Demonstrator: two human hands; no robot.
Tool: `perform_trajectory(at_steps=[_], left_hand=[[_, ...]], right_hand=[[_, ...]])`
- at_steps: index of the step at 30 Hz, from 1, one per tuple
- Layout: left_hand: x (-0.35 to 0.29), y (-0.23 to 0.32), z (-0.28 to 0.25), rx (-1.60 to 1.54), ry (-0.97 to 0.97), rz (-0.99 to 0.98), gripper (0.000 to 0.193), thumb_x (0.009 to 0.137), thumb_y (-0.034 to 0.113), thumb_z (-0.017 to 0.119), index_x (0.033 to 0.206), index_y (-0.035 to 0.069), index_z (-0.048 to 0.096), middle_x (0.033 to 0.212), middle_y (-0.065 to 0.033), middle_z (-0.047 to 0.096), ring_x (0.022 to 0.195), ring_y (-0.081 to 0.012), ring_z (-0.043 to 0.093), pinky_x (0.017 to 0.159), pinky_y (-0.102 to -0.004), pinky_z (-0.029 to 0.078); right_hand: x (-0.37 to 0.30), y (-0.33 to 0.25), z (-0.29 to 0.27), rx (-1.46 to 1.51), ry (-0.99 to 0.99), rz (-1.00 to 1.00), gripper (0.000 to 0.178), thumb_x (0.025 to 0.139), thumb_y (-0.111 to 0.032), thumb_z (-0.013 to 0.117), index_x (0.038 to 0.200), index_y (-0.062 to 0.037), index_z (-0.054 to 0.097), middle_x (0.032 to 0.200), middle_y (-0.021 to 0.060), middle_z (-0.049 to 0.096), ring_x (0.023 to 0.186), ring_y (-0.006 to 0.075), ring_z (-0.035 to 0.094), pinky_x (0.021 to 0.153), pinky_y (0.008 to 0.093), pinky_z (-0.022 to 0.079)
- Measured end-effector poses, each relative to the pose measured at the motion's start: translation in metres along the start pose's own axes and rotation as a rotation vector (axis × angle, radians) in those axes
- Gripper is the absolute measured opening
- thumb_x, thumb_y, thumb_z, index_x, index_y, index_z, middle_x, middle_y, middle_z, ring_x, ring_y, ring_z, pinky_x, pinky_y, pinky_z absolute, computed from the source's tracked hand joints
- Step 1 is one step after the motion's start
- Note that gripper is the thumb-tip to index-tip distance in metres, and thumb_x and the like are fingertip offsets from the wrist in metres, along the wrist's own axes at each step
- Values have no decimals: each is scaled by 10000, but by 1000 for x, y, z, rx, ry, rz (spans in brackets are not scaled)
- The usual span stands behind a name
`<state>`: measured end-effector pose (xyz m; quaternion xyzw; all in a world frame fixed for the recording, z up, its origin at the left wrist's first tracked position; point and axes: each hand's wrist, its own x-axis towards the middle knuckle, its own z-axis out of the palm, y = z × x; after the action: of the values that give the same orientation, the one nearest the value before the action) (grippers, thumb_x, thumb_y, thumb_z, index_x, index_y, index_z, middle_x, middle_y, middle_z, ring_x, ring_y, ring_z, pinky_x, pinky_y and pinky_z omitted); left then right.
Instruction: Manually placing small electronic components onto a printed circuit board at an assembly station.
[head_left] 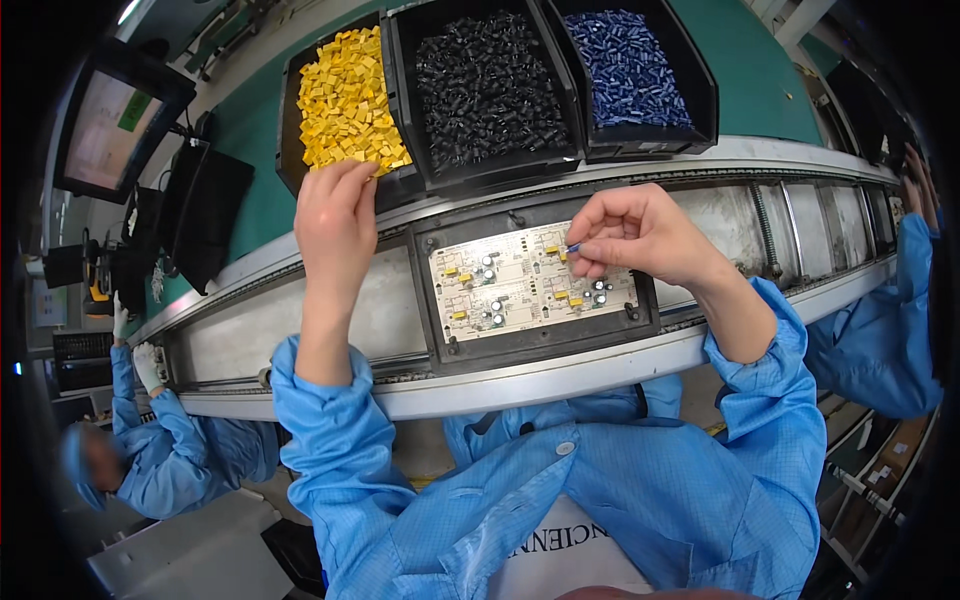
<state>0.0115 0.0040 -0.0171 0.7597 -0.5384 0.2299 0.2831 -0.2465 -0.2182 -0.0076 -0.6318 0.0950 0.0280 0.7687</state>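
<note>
My right hand is above the circuit board panel, pinching a small blue cylindrical capacitor between thumb and forefinger. The panel is pale, with yellow block components and round capacitors standing on it, and sits in a dark carrier frame. At the near edge of the black bin of yellow block components, my left hand has its fingers bent together over the rim. Its fingertips are partly hidden among the yellow pieces, so what they grip does not show.
Beside the yellow bin stand a bin of black cylindrical components and one of blue capacitors. A conveyor rail runs across in front of me. A monitor is at the left. Co-workers in blue work at both sides.
</note>
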Motion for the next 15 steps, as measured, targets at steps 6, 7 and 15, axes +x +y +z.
perform_trajectory(at_steps=[6,7,15], left_hand=[[38,-17,20,-24,-194,-25,104,851,90,679,937,39,712,940,-105,675,924,-314,635,793,-395,512],[39,-18,21,-33,-191,-20,104,851,90,679,937,39,712,940,-105,675,924,-314,635,793,-395,512],[37,-29,32,175,-142,-71,136,838,116,698,965,70,711,911,-102,662,901,-303,644,776,-405,525]], right_hand=[[5,-2,-2,14,10,-9,139,926,-4,650,1054,51,654,901,140,727,815,156,727,720,233,593],[5,-2,-2,10,21,-8,139,926,-4,650,1054,51,654,901,140,727,815,156,727,720,233,593],[7,0,0,65,2,-21,136,923,-7,659,1044,55,651,890,137,721,818,157,724,716,231,592]])
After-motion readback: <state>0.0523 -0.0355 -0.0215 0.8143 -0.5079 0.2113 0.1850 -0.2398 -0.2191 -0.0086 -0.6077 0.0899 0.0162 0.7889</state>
